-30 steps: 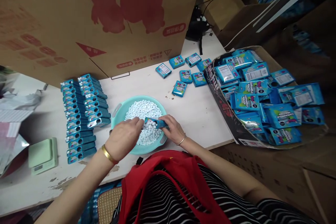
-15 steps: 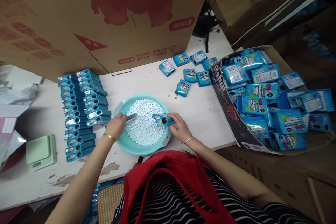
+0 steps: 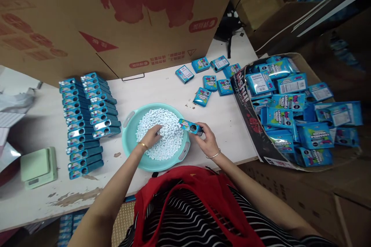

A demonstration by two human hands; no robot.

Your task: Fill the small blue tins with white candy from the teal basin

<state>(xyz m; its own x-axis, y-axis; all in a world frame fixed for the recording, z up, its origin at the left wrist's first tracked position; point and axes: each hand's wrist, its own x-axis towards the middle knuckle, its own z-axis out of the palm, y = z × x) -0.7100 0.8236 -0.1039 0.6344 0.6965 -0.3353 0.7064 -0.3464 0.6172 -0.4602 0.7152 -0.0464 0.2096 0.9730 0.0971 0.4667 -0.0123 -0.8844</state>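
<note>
A teal basin [image 3: 129,143] full of small white candies [image 3: 164,135] sits on the white table in front of me. My left hand [image 3: 152,136] reaches into the candies, fingers curled down among them. My right hand [image 3: 205,139] grips a small blue candy box [image 3: 190,126] at the basin's right rim, its open end pointing toward the candies.
Two rows of filled blue boxes [image 3: 87,117] stand left of the basin, and a green scale [image 3: 39,166] lies further left. Several loose blue boxes [image 3: 207,79] lie at the back. A carton of blue boxes [image 3: 292,108] is on the right. A large cardboard box [image 3: 116,19] stands behind.
My left hand moved from the basin's left rim into the candy pile. My right hand shifted the blue box slightly right and up at the basin's edge.
</note>
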